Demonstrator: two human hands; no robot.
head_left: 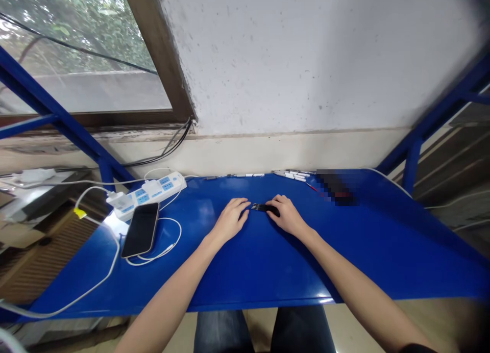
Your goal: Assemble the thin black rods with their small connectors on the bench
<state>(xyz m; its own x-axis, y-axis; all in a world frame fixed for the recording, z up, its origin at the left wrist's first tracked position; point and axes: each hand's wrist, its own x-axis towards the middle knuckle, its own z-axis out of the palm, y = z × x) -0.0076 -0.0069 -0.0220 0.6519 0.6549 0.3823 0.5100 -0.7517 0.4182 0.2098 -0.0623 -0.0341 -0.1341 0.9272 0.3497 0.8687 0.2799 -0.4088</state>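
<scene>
Tabletop (367,251) open to near edge (260,305), left hand (229,220) released, right hand (288,215) on black pin header (262,207), grip unclear

On the desk (367,261) we enter, from left to right: a power strip (147,194) at the back left, a smartphone (140,229) lying just in front of it, and a charging cable (168,241) looped beside the phone. At centre, a small pinned connector (264,207) lies between our hands, with the left hand (229,220) just beside it and the right hand (287,215) touching it. Along the back edge: a row of small cylindrical parts (293,175). Behind the right hand: an obscured object (337,187). Behind the desk: a wall (306,62), with a window (84,52) to its left.
</scene>
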